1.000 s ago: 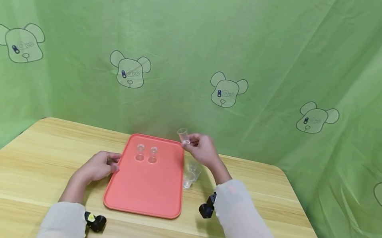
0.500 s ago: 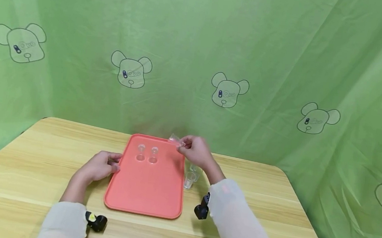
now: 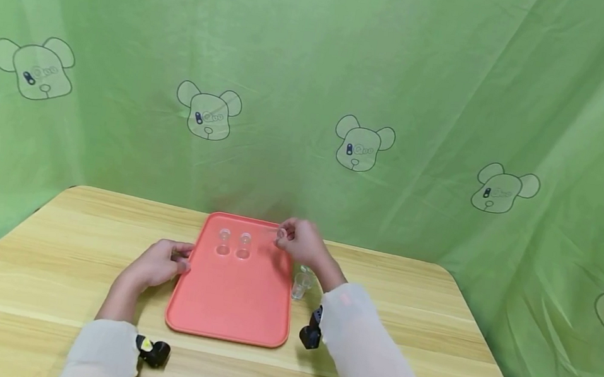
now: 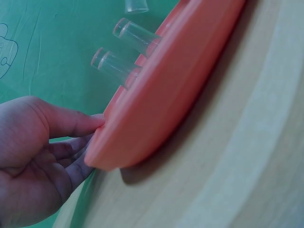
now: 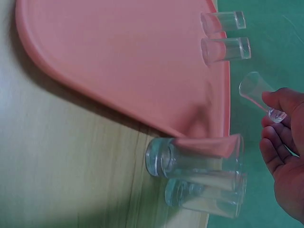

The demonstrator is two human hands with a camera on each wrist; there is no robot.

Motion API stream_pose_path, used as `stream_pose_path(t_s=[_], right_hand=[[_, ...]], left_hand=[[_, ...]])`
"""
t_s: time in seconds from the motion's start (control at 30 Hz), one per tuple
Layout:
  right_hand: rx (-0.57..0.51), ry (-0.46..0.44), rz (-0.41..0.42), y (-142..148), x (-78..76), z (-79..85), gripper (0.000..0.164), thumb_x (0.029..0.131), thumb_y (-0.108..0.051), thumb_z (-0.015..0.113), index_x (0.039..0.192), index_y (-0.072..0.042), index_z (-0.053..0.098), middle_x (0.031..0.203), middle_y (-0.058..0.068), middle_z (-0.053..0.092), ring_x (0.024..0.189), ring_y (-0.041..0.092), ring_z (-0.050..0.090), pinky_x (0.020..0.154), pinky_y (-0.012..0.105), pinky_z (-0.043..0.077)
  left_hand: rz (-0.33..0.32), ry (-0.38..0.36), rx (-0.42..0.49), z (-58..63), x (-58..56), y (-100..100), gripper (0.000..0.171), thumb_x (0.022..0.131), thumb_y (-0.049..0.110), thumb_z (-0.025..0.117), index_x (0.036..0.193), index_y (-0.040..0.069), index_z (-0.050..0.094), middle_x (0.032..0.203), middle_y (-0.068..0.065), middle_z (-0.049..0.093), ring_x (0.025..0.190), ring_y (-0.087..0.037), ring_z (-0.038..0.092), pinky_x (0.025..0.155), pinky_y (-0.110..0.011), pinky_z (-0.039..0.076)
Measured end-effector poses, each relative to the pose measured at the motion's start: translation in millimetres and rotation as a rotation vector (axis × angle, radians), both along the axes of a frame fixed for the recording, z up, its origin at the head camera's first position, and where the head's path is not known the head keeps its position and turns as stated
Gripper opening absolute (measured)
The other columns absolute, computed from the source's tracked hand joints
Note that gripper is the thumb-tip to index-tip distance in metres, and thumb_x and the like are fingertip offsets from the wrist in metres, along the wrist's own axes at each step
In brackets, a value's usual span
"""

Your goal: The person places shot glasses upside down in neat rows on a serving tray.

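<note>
A red tray [image 3: 229, 306] lies on the table; my left hand [image 3: 157, 262] grips its left rim, thumb on top and fingers around the outer side in the left wrist view. Two small clear shot glasses [image 3: 223, 243] stand mouth down side by side in its far left part. My right hand [image 3: 300, 242], over the far right of the tray, pinches another clear shot glass [image 5: 255, 89] near its thick base. That glass is tipped, its mouth facing down and toward the standing pair.
Beside the tray's right edge, two clear shot glasses [image 5: 194, 159] stand upright on the wooden table [image 3: 402, 342], close together. A green curtain [image 3: 291, 53] with bear outlines hangs right behind the table's far edge.
My right hand has moved left and slightly down over the tray, turning the shot glass from mouth up to mouth tilted down. The left hand keeps its grip on the tray.
</note>
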State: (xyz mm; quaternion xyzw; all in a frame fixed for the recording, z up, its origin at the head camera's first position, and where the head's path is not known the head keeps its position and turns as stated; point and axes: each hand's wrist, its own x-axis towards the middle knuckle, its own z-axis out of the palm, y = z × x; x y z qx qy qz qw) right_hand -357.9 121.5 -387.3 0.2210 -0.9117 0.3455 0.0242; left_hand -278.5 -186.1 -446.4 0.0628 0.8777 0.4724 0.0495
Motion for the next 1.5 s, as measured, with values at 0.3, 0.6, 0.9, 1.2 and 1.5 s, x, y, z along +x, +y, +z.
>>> stream_pose_path(t_s=[0.3,0.6,0.9,1.2,1.5], right_hand=[[0.028,0.020,-0.005,-11,-0.1,-3.9,0.008,0.087,-0.001,0.073,0.094,-0.002,0.070,0.086,0.005,0.066,0.082,0.016,0.062,0.076,0.028,0.055],[0.039,-0.043,-0.033,-15,-0.5,-8.3,0.012,0.087,0.000,0.073,0.099,0.001,0.072,0.087,0.006,0.067,0.082,0.018,0.061,0.076,0.029,0.056],[0.061,-0.050,-0.015,-19,1.5,-9.6,0.010,0.087,0.001,0.073,0.097,0.002,0.071,0.085,0.006,0.066,0.081,0.017,0.061,0.075,0.028,0.056],[0.108,-0.024,0.008,-23,-0.1,-13.1,0.005,0.086,0.002,0.072,0.091,0.000,0.071,0.082,0.004,0.065,0.078,0.014,0.059,0.071,0.025,0.054],[0.107,-0.045,0.007,-25,-0.6,-15.4,0.006,0.086,0.002,0.072,0.092,-0.001,0.072,0.087,0.006,0.068,0.083,0.017,0.063,0.077,0.028,0.057]], left_hand=[[0.011,-0.009,0.005,-3.2,-2.3,1,0.047,0.095,-0.002,0.060,0.140,-0.011,0.054,0.118,-0.019,0.070,0.106,-0.028,0.066,0.093,-0.041,0.057],[-0.001,0.004,0.001,-4.3,-2.1,0,0.047,0.094,-0.002,0.062,0.140,-0.012,0.054,0.119,-0.021,0.070,0.107,-0.028,0.066,0.094,-0.043,0.056],[-0.004,0.011,0.003,-6.0,-3.2,0,0.047,0.094,-0.003,0.062,0.139,-0.012,0.054,0.122,-0.022,0.069,0.108,-0.029,0.066,0.095,-0.043,0.056],[0.000,0.009,0.010,-5.8,-3.7,-2,0.047,0.094,-0.003,0.061,0.139,-0.012,0.054,0.121,-0.022,0.069,0.109,-0.030,0.066,0.095,-0.043,0.056],[0.003,-0.003,0.010,-3.4,-3.2,-1,0.047,0.095,-0.002,0.061,0.140,-0.012,0.054,0.120,-0.021,0.069,0.109,-0.029,0.066,0.095,-0.044,0.056]])
